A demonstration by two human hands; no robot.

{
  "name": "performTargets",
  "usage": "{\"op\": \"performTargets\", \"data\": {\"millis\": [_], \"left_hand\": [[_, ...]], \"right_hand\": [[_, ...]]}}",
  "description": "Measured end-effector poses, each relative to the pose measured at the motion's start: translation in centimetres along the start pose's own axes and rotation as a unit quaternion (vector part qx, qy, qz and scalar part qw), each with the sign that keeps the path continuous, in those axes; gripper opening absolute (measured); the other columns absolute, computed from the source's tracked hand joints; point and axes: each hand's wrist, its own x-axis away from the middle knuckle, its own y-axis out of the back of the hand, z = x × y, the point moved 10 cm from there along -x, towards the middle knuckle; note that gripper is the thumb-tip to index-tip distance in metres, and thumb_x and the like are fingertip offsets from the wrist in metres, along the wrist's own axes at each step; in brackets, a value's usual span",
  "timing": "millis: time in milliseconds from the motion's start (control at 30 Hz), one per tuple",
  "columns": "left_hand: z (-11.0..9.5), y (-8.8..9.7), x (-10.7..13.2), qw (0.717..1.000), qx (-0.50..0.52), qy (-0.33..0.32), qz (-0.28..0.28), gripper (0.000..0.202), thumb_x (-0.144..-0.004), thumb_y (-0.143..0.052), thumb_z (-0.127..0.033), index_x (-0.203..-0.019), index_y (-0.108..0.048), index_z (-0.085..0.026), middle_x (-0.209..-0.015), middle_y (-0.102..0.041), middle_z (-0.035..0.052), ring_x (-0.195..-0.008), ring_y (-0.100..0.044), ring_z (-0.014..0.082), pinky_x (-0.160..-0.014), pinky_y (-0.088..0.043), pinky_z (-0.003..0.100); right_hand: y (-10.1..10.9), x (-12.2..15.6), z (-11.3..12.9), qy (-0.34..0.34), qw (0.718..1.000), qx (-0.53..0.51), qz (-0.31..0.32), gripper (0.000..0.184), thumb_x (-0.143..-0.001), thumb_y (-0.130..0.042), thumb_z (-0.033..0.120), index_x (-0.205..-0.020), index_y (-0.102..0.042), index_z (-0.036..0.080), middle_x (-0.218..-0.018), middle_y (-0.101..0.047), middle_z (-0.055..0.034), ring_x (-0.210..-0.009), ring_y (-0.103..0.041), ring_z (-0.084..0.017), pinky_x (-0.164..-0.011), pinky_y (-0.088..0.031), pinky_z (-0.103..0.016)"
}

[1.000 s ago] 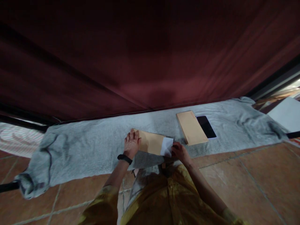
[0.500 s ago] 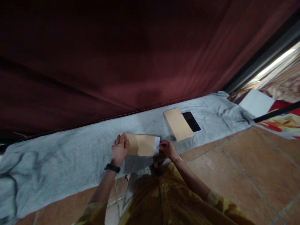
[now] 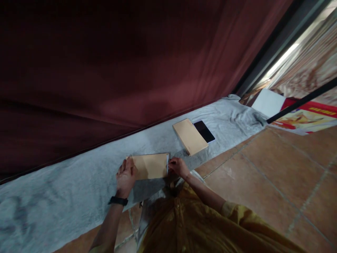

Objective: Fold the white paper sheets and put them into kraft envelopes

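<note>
A tan paper envelope (image 3: pixel 151 167) lies on a grey cloth in front of me, with a thin white strip of paper (image 3: pixel 167 164) showing at its right end. My left hand (image 3: pixel 126 175), a black band at its wrist, grips the envelope's left end, thumb on top. At the other end, my right hand (image 3: pixel 179 167) is closed in a pinch at the edge of the white paper; its fingertips are partly in shadow. To the right, a stack of tan envelopes (image 3: pixel 191 137) rests beside a dark-screened phone or tablet (image 3: pixel 204 131).
The grey cloth (image 3: pixel 79 182) covers a long narrow surface along a dark red curtain (image 3: pixel 144 70). Tiled floor (image 3: pixel 250 182) extends on the near right. A black bar (image 3: pixel 302 100) crosses in front of a red and yellow printed box (image 3: pixel 308 117).
The white paper has slid left into the envelope, so only a thin strip shows now. My right hand moved in with it. The whole view has shifted and tilted slightly.
</note>
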Motion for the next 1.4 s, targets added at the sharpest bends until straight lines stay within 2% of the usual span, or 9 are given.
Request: {"op": "performTargets", "data": {"millis": [233, 433, 800, 1067, 1267, 1400], "left_hand": [[0.2, -0.5, 0.0, 1.000, 0.002, 0.005, 0.013, 0.059, -0.097, -0.039, -0.034, -0.152, -0.038, -0.014, -0.152, -0.047, 0.0193, -0.133, -0.050, 0.0349, -0.107, -0.042, 0.051], [0.1, -0.5, -0.1, 1.000, 0.002, -0.008, 0.002, 0.058, -0.097, -0.040, -0.037, -0.151, -0.040, -0.014, -0.151, -0.048, 0.0190, -0.133, -0.050, 0.0348, -0.108, -0.042, 0.050], [0.3, -0.6, -0.1, 0.999, -0.011, -0.024, -0.018, 0.056, -0.096, -0.043, -0.038, -0.149, -0.044, -0.017, -0.148, -0.051, 0.0190, -0.128, -0.053, 0.0347, -0.105, -0.043, 0.052], [0.2, -0.7, -0.2, 1.000, -0.006, -0.027, -0.005, 0.058, -0.097, -0.038, -0.039, -0.147, -0.046, -0.011, -0.149, -0.050, 0.0223, -0.130, -0.051, 0.0374, -0.106, -0.043, 0.055], [0.1, -0.4, -0.2, 0.999, 0.006, -0.028, -0.015, 0.056, -0.096, -0.042, -0.038, -0.147, -0.047, -0.017, -0.147, -0.053, 0.0187, -0.130, -0.051, 0.0349, -0.107, -0.043, 0.053], [-0.1, -0.6, -0.2, 0.999, -0.006, -0.032, -0.007, 0.056, -0.097, -0.039, -0.038, -0.147, -0.047, -0.014, -0.148, -0.051, 0.0209, -0.130, -0.051, 0.0360, -0.106, -0.043, 0.054]], "right_hand": [[0.3, 0.1, 0.8, 0.006, 0.998, 0.066, -0.011, 0.020, -0.084, -0.061, 0.012, -0.091, -0.079, 0.020, -0.085, -0.079, -0.0033, -0.080, -0.074, -0.017, -0.071, -0.051, -0.019], [0.1, -0.1, 1.2, 0.001, 0.992, 0.124, -0.014, 0.021, -0.088, -0.060, 0.019, -0.099, -0.078, 0.022, -0.101, -0.079, -0.0055, -0.097, -0.073, -0.020, -0.079, -0.050, -0.020], [0.1, 0.2, 1.9, -0.012, 0.983, 0.184, -0.005, 0.026, -0.097, -0.051, 0.029, -0.107, -0.074, 0.023, -0.110, -0.077, -0.0086, -0.100, -0.072, -0.021, -0.080, -0.049, -0.024], [0.1, 0.0, 2.3, 0.003, 0.985, 0.172, -0.004, 0.024, -0.097, -0.051, 0.024, -0.103, -0.074, 0.020, -0.106, -0.077, -0.0099, -0.098, -0.072, -0.020, -0.079, -0.049, -0.023], [0.6, 0.0, 2.3, 0.025, 0.989, 0.142, -0.017, 0.025, -0.096, -0.054, 0.022, -0.116, -0.070, 0.022, -0.107, -0.077, -0.0057, -0.097, -0.072, -0.019, -0.080, -0.049, -0.022], [0.6, -0.1, 2.3, 0.035, 0.990, 0.134, -0.019, 0.029, -0.096, -0.054, 0.021, -0.120, -0.068, 0.020, -0.108, -0.076, -0.0068, -0.099, -0.071, -0.019, -0.082, -0.049, -0.022]]}}
